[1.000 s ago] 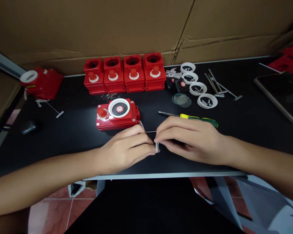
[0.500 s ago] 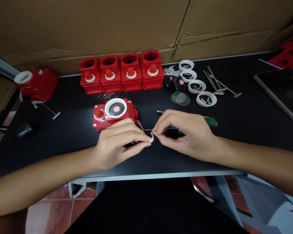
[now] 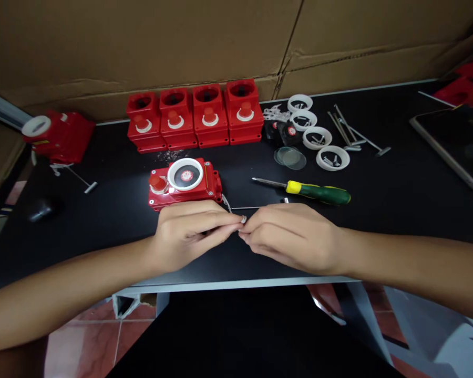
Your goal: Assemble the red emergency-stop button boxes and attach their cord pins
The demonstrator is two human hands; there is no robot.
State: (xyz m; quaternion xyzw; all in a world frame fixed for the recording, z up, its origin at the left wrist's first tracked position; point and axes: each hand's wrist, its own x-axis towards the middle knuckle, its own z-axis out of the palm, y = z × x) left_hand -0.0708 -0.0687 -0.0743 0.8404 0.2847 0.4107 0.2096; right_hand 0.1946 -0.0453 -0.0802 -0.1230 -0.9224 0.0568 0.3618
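L hand [image 3: 193, 231] & R hand [image 3: 295, 236] tip-to-tip, white pc [image 3: 243, 219] btwn

1 head view, forward-down

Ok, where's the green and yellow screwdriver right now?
In the head view, the green-and-yellow screwdriver lies right of centre on the black tabletop, between the right hand and the white rings.

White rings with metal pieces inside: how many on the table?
4, in a slanting row: the back ring near the cardboard, a second ring just in front, a third ring farther forward, and the front ring nearest the screwdriver.
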